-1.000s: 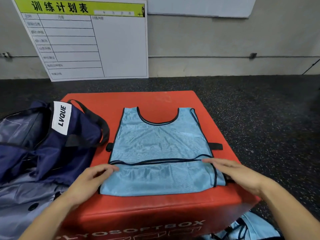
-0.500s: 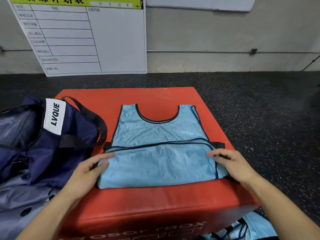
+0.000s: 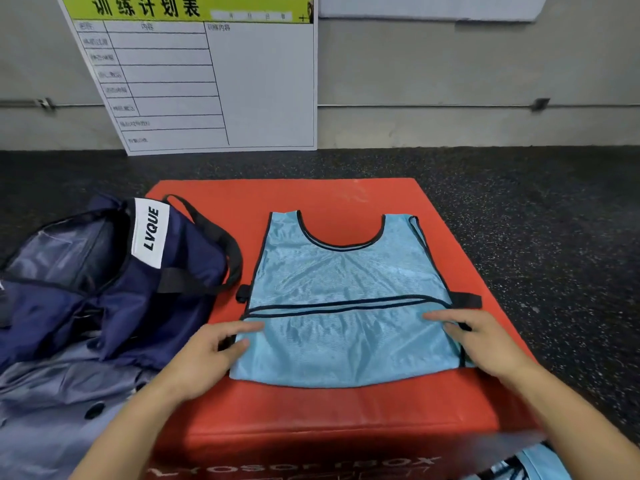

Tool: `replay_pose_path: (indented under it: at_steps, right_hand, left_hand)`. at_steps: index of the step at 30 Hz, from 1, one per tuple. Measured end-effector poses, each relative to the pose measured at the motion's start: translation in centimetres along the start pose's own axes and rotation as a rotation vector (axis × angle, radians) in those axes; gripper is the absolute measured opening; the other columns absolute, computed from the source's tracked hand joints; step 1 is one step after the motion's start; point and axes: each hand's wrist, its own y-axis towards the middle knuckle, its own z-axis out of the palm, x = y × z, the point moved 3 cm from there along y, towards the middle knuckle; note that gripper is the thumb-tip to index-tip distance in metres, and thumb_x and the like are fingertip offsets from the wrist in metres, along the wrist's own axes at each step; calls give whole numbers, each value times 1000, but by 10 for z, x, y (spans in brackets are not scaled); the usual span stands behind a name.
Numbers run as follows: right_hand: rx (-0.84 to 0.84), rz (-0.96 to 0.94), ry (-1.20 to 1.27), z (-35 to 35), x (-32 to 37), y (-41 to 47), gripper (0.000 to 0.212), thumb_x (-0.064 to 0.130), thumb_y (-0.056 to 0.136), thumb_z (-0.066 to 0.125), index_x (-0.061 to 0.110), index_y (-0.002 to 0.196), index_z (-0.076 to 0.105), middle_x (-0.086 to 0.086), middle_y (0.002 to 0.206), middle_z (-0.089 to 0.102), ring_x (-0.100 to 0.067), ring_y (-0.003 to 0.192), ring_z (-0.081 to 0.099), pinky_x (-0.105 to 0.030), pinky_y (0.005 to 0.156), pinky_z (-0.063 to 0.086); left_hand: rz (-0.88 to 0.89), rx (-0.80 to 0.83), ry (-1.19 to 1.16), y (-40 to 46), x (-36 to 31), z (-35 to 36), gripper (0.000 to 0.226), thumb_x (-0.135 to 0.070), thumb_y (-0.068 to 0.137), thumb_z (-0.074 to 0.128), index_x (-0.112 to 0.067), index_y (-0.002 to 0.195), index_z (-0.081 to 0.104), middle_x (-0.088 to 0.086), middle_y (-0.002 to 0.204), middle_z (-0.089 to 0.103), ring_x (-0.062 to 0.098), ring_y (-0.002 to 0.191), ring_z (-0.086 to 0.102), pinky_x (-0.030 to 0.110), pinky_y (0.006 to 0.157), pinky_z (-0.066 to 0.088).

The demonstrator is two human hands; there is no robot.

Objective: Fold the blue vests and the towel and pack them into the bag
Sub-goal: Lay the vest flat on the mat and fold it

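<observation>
Head view, looking down on red soft box (image 3: 311, 199); all places noted relative to it.

Blue vest (image 3: 341, 271) flat on top of box, roughly centred, neck opening toward far edge. Lower hem already turned up over body; black-trimmed hem line crossing about midway up garment. Black side tabs poking out at both edges of that line.

Left hand (image 3: 207, 358) on near-left corner of folded band, fingers extended along cloth, thumb seemingly tucked at vest edge; whether pinching or only pressing, cannot tell. Right hand (image 3: 485, 344) at near-right edge of band, fingers laid flat on fabric, pressing not clutching, as far as visible.

Navy bag (image 3: 114, 296) slumped off left side of box, partly overlapping its left edge, mouth gaping, white LVQUE label up. Further pale blue cloth (image 3: 533, 465) peeking below near-right corner of box, probably another vest. Towel not identified with certainty.

Step in hand, by judgement: first vest mid-fold, bottom third done, fold being smoothed. Nothing blue seen packed in bag, so task early.

Next move likely calls for: firm hold at both ends of folded edge, second turn toward neckline or sideways halving, edges kept square, side tabs tucked in. Mesh looks slippery; fold apt to spring open if released unpressed.
</observation>
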Motion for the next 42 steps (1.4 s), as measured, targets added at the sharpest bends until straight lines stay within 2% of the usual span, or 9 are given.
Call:
replay_pose_path:
  at_steps: [5,10,17,22,29,35,38,40,42]
  right_hand:
    - [-82,88,159,-1,-2,2,43,-2,91,70,31,119,73,13,99,73,3,72,60,-9,66,43]
    - [98,205,131,-4,-20,-8,64,1,80,81,43,126,68,2,136,66,-20,126,61,-40,113,44]
    - [262,211,215,-13,-19,-38,74,-7,80,78,44,132,65,18,146,55,1,138,45,-30,121,27]
    - [279,209,228,-11,-21,-65,76,-12,80,75,41,134,63,18,147,54,3,138,43,-26,119,26]
    - [347,219,157,-11,-12,-99,82,-6,79,74,48,138,56,15,154,43,-4,145,31,-24,113,25]
    - [270,195,143,-11,-7,-104,83,-9,82,70,52,137,55,15,155,38,-30,144,42,-41,114,41]
    - [193,166,175,-13,-4,-87,86,-13,82,69,55,135,57,24,144,52,-56,132,40,-67,106,38]
    - [169,132,207,-13,-2,-73,89,-15,81,69,54,136,57,28,136,60,-60,129,38,-74,104,31]
    - [137,103,247,-16,-1,-56,90,-17,79,69,52,136,58,25,139,60,-54,129,46,-72,106,34]
  left_hand:
    - [-107,-99,-365,8,7,13,47,-9,93,72,-35,131,66,-10,121,69,9,114,63,37,110,45]
    - [-125,-55,-246,5,15,17,61,8,85,72,-35,127,64,-12,123,70,1,104,65,6,85,46]
    - [-136,-44,-199,-23,19,16,61,14,86,68,-23,133,63,-23,124,66,-14,108,61,2,86,41]
    - [-179,5,-248,-56,28,19,65,-13,78,76,-44,133,63,-11,116,69,16,98,54,28,84,43]
    - [-111,88,-125,-90,22,15,63,-17,77,76,-35,135,61,-27,141,55,-8,138,42,27,121,26]
    - [-55,-5,-78,-76,10,10,43,-18,90,69,-38,127,63,-21,137,60,-13,130,46,7,109,30]
    - [-61,-136,-93,-57,2,10,54,-1,97,59,-48,123,67,17,124,67,-7,93,54,20,95,46]
    - [-58,-168,-84,-39,3,7,70,-1,97,56,-67,119,60,-9,92,56,9,75,50,16,62,43]
    - [-49,-192,-80,-19,4,5,68,1,96,55,-61,124,60,-8,92,67,9,71,51,16,59,40]
